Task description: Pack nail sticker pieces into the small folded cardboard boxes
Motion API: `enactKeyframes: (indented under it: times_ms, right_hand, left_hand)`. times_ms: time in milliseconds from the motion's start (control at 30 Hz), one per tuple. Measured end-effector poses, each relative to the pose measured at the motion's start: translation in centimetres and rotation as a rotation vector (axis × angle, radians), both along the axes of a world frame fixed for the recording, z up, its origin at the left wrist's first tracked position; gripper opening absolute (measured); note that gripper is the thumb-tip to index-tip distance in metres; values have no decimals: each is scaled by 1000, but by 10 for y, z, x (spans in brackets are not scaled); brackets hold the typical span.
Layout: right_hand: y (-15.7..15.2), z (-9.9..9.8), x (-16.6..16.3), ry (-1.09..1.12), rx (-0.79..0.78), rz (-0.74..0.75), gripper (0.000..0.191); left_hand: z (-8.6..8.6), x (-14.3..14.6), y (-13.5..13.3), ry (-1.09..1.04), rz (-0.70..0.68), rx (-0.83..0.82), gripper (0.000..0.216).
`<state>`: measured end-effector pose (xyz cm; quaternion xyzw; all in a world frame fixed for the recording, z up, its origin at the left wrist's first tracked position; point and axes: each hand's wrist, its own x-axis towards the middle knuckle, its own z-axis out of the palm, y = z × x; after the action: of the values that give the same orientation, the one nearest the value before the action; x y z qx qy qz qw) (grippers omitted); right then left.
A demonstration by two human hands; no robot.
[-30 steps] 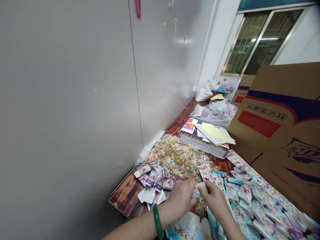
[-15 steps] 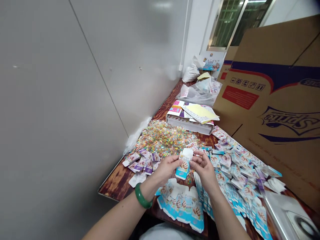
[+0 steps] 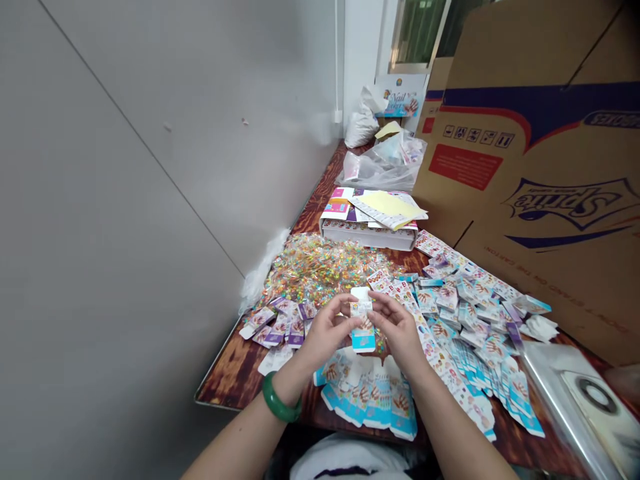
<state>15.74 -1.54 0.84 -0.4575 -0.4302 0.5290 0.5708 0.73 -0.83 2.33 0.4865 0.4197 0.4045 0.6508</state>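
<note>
Between my two hands is a small blue and white printed carton [image 3: 363,327], its white top flap standing up. My left hand [image 3: 327,327] pinches its left side with thumb and fingers; a green bangle [image 3: 280,398] circles that wrist. My right hand [image 3: 397,327] grips the carton's right side, its fingers at the back hidden. Just below lie fanned flat blue cartons [image 3: 373,400]. Purple cartons [image 3: 285,327] sit left of my left hand. Behind both hands spreads a heap of clear packets with colourful candy-like bits [image 3: 320,267].
Many blue and white cartons [image 3: 470,307] are piled on the right, beside printed sticker sheets [image 3: 435,360]. A large brown cardboard box [image 3: 550,200] stands along the right, a grey wall [image 3: 125,233] along the left. A printed box [image 3: 370,233] with papers lies farther back.
My hands still hold the carton, now turned more upright. The view has shifted right. Blue cartons right of my right hand no longer cover the sticker sheets there.
</note>
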Motion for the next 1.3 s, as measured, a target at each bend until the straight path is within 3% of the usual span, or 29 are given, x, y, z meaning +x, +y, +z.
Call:
enactKeyframes:
  times_ms: [200,300,400,467,533,667,867,1033,1100,1200,1300]
  right_hand:
    - [-2,2,-2,-91,27,80,24]
    - [-4,3,-6,-159,9,88,19]
    - [-4,1,-14,-155,3,24,17]
    - [-3,-1,-19,-127,53,-49,28]
    - [-3,-4,-22,-180,119,-71,30]
    - [-6,-2,-21,-414,248,-23,13]
    - [-6,13,-21,-175,-49,51,17]
    - [-2,20,-27,-134,-93,41,17]
    - [-3,18,-31,-188,-18,-9,15]
    - [-8,13,-36,-392,251,-77,11]
    - [-13,7,-38,-606,489,-61,20]
  left_hand:
    - [1,-13,3,24,-108,-40,32]
    - [0,-16,1,155,-111,147,33]
    - [-8,-12,-5,379,-73,380,57]
    - [-16,-7,-8,544,-37,479,68]
    - [-24,-3,-10,659,23,544,64]
    - [-33,-2,-11,748,62,604,51]
    - [-34,-9,-15,822,78,722,45]
    - [-30,-12,-16,835,89,762,43]
    - [-29,-14,-15,827,88,753,45]
    - [-29,-15,-15,781,87,708,48]
    - [-29,-18,-14,725,91,637,48]
